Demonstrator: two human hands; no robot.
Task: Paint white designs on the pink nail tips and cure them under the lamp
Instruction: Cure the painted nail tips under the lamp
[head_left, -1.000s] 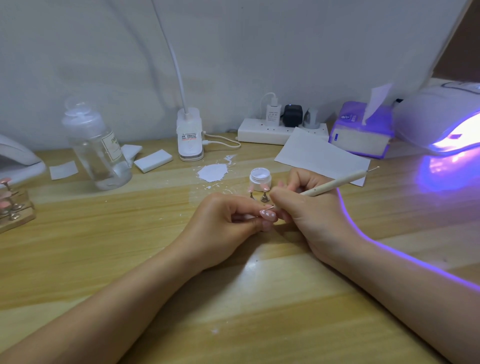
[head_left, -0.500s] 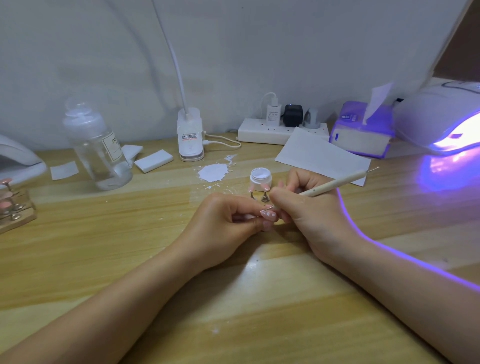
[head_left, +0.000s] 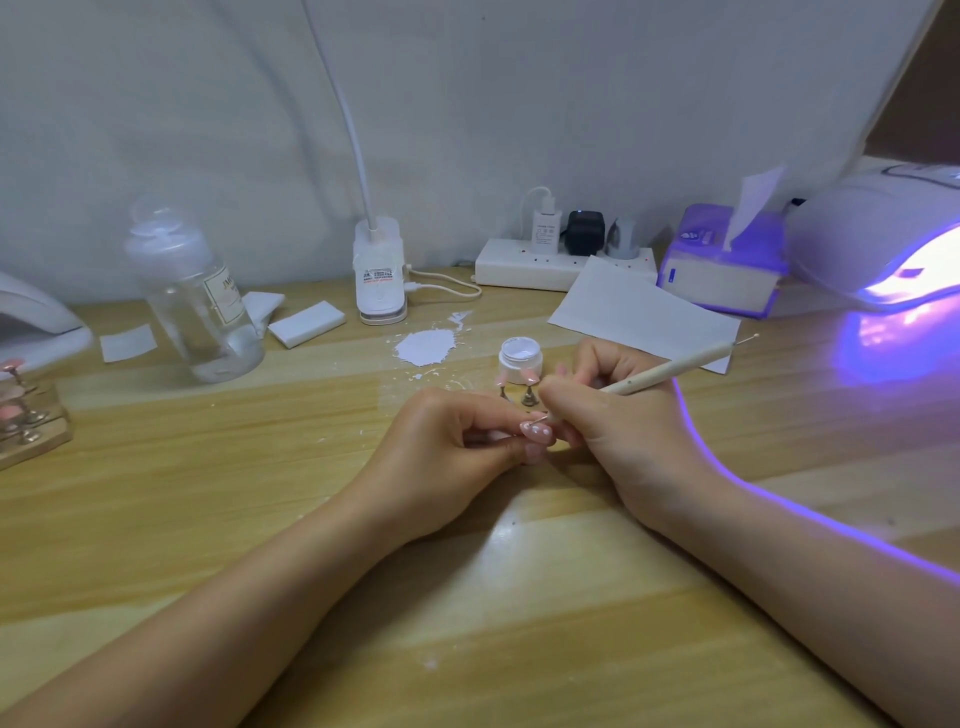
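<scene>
Left hand (head_left: 441, 457) pinches nail tip (head_left: 536, 431) | right hand (head_left: 623, 421) grips dotting pen (head_left: 675, 370) | unchanged since earlier

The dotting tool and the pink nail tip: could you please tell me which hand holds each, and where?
The right hand pinches the dotting tool near its working end. The left hand holds the pink nail tip from beneath; exact contact is hidden.

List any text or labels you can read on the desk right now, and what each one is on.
"JM": first letters of the clear bottle's label; the rest is blurred.
Clip lamp base: a printed sticker, too small to read.
White charger in the power strip: fine print, unreadable.
Tissue box: a logo, illegible.
Nothing else bears text.
</scene>
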